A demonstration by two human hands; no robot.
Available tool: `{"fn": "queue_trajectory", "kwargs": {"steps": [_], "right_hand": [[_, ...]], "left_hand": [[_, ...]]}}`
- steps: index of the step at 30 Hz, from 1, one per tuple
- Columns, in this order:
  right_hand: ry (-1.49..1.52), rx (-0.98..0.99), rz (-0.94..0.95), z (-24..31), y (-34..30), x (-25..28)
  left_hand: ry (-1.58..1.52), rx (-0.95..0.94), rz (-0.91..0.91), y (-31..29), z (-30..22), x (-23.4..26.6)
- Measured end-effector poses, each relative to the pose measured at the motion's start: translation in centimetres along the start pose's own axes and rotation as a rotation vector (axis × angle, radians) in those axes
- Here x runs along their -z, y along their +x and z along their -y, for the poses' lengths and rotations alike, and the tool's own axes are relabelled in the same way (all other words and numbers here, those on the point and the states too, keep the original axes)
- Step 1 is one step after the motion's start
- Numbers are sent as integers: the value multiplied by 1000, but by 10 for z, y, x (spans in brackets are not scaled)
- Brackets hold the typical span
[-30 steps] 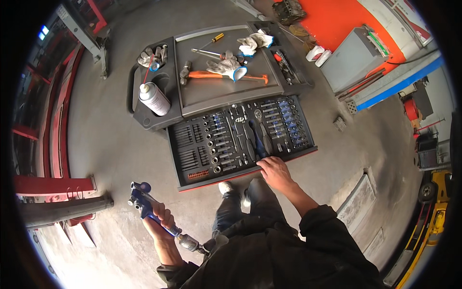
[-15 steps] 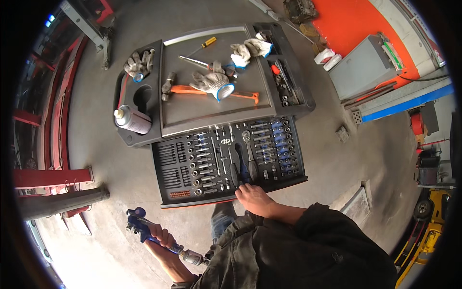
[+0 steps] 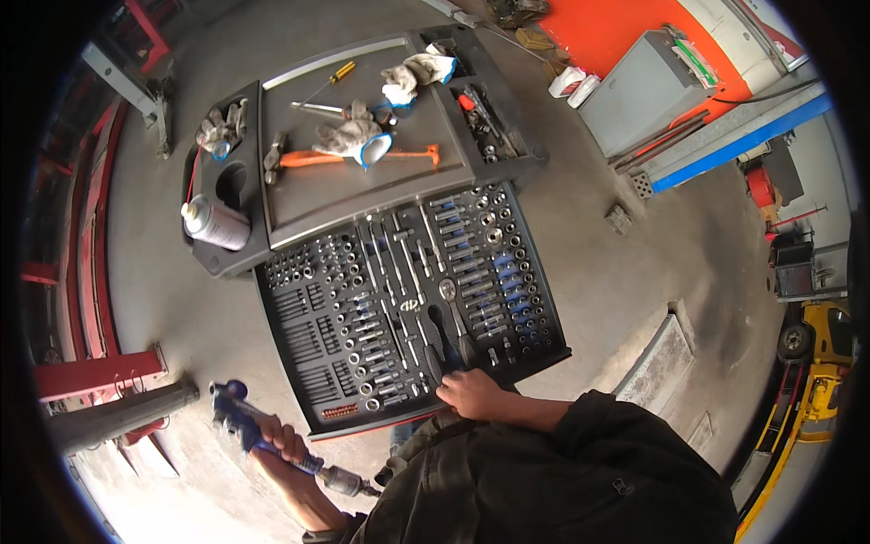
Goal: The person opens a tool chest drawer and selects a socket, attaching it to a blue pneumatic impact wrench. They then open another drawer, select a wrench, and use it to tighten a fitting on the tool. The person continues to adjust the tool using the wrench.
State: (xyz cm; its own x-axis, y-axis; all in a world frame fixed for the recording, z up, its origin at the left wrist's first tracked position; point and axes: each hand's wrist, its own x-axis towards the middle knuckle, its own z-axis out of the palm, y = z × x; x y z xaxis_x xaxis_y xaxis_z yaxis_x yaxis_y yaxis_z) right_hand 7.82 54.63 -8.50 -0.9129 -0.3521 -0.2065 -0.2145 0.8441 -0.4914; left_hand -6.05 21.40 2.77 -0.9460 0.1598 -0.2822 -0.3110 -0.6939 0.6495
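I log: drawer (image 3: 367, 428) open, sockets (image 3: 494, 237) seated | left hand (image 3: 283, 439) clamped on blue tool (image 3: 237, 422) | right hand (image 3: 471, 394) at drawer's near edge, grip unclear

The left forearm (image 3: 306, 497) slants up and leftward from the lower edge, and the left grip (image 3: 277, 439) is curled closed. The right forearm (image 3: 540, 413) reaches leftward, nearly level before the torso (image 3: 544, 480), the right grip (image 3: 473, 393) back uppermost, knuckles bent.

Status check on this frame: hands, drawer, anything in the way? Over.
Left hand gripping blue hand tool. Right hand at front edge of open tool drawer, sockets inside. Wearer's dark jacket close in front of drawer.
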Motion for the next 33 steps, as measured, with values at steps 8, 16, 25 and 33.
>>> {"fn": "queue_trajectory", "kwargs": {"steps": [8, 16, 25, 33], "right_hand": [[211, -125, 118, -20, 8, 16], [237, -165, 223, -24, 14, 36], [340, -256, -121, -50, 14, 57], [294, -423, -372, -98, 17, 87]], "left_hand": [[394, 279, -492, 29, 21, -16], [735, 166, -108, 34, 36, -63], [935, 161, -25, 40, 55, -71], [827, -83, 64, 60, 48, -89]]}}
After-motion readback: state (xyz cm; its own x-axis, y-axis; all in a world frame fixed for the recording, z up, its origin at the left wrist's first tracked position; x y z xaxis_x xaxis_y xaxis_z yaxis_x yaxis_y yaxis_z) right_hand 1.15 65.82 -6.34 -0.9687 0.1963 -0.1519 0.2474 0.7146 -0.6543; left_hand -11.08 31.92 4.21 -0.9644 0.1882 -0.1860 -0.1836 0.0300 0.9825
